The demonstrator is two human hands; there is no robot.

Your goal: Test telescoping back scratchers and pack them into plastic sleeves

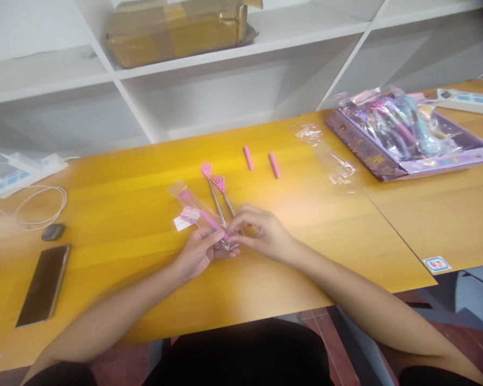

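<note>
A pink back scratcher [210, 219] lies in a clear plastic bag, its hand-shaped end toward the upper left and a small card beside it. My left hand [201, 251] is closed on the handle end of this bagged back scratcher. At the same end of the bag, my right hand [261, 230] pinches the plastic between thumb and fingers. Just beyond my hands lie two unwrapped back scratchers, one with a pink head [206, 170], the other with a similar head [219, 183], both on metal rods. Farther back are two loose pink tubes [248, 158].
At the right stands a purple display box [370, 142] full of bagged items, with clear plastic bags [334, 161] beside it. On the left are a phone [44, 286], a small black case [53, 231], a cable and a power strip [28, 172]. White shelves [225, 96] back the table.
</note>
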